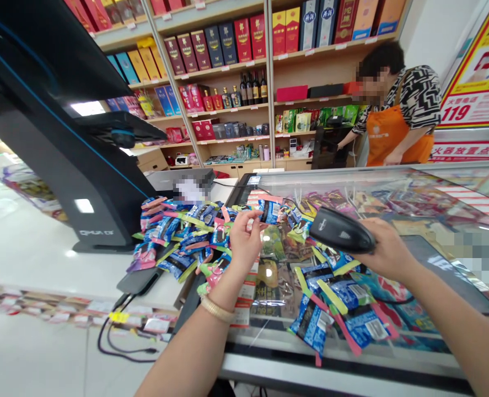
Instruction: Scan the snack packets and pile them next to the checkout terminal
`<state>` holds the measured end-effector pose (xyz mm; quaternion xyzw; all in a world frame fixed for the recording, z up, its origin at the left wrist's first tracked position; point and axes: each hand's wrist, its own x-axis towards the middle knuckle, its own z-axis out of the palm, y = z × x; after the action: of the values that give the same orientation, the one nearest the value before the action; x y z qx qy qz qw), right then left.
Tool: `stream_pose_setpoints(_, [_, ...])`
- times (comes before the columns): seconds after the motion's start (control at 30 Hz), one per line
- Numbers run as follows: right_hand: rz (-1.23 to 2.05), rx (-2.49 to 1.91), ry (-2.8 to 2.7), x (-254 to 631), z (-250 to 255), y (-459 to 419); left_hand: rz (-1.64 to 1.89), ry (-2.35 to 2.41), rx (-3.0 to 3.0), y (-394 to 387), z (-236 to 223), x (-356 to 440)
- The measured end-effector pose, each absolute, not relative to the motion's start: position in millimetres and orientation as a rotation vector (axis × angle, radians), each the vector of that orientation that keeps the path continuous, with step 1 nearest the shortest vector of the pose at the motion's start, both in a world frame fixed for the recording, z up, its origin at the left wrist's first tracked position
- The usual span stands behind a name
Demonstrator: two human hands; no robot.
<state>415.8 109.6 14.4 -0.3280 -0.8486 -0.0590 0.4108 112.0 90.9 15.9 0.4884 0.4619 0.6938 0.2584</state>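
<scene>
Between the fingertips of my left hand [245, 241] is a small blue snack packet [270, 212], its barcode side turned up. My right hand [387, 251] is wrapped round a black barcode scanner [343, 229], whose head points left toward that packet. A heap of blue, pink and green snack packets [178, 234] lies left of my left hand, on the white counter and the glass edge. More of the same packets [347, 295] are spread on the glass below the scanner, several with barcodes showing.
A dark checkout terminal [99, 182] rises at the left. Under the glass counter top [269, 309] lie bagged goods. A power bank [139, 280] with cables sits by the heap. Across the counter a person in an orange apron [397, 132] stands before shelves of boxes.
</scene>
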Motion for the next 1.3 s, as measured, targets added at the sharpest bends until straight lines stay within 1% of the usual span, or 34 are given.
stream_pose_setpoints(0.17, [-0.119,-0.851,-2.201,412.7,13.1,106.8,1.926,1.320,1.764,93.5,7.8,108.7])
stream_pose_setpoints(0.3, [-0.093,-0.910,-2.222,414.4,10.5,108.1,1.943,1.289,1.951,95.5,3.1,107.9])
stream_pose_setpoints(0.57, [-0.100,-0.912,-2.215,416.0,9.7,111.1,1.863,1.263,1.893,95.6,-1.7,109.7])
stream_pose_setpoints(0.67, [-0.182,-0.890,-2.181,418.5,8.6,112.0,1.870,1.265,1.896,96.1,-2.9,112.6])
stream_pose_setpoints(0.77, [-0.291,-0.826,-2.158,420.8,6.9,113.7,1.922,1.303,1.899,92.0,5.2,110.4])
stream_pose_setpoints(0.9, [-0.356,-0.756,-2.138,421.3,5.0,117.1,1.985,1.486,1.946,77.9,33.5,85.0])
stream_pose_setpoints(1.03, [-0.408,-0.727,-2.124,420.1,5.0,119.0,1.890,1.761,2.032,67.8,57.9,31.6])
stream_pose_setpoints(1.17, [-0.478,-0.688,-2.108,417.8,9.3,117.8,1.708,2.046,2.000,67.3,58.3,-19.6])
stream_pose_setpoints(1.3, [-0.499,-0.642,-2.093,417.1,14.2,117.5,1.529,2.226,2.008,66.2,44.3,-37.1])
